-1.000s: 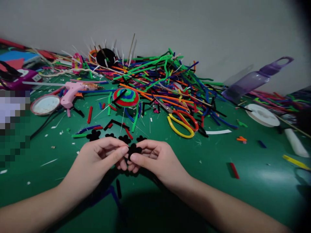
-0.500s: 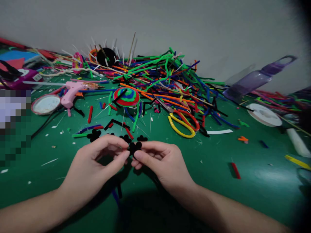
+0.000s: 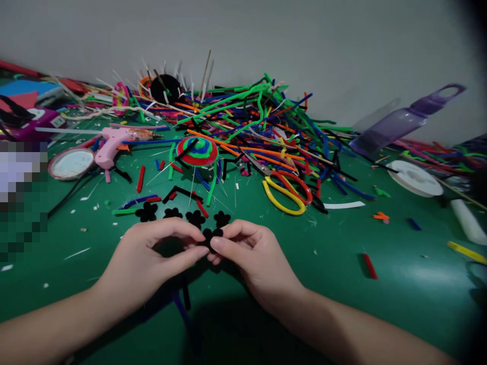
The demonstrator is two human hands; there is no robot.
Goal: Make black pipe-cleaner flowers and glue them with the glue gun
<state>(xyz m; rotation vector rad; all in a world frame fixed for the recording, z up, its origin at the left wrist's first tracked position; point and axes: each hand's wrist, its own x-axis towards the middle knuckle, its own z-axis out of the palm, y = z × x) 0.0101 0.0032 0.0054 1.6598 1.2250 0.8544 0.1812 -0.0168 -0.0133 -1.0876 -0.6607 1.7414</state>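
Note:
Between my fingertips is a small black flower (image 3: 212,236), fuzzy like bent pipe cleaner. My left hand (image 3: 152,258) pinches its left side with thumb and fingers. From the right, my right hand (image 3: 256,253) grips it, the thumb pressed on its front; part of the flower is hidden by the fingers. Just beyond my hands lie several similar black flowers in a row, one at the left end (image 3: 146,212) and one at the right end (image 3: 221,218). A blue pipe cleaner (image 3: 180,305) and a short black piece (image 3: 186,296) lie below my hands.
Behind the flowers stands a striped pipe-cleaner disc (image 3: 198,151). Scissors (image 3: 285,195) with red and yellow handles lie right of it, before a heap of pipe cleaners (image 3: 258,116). A pink glue gun (image 3: 108,147) is at left; a purple bottle (image 3: 399,124) leans at right.
Both hands have lowered slightly with the flower, and the row of flowers behind them shows more fully. The left fingers have shifted a little to the right.

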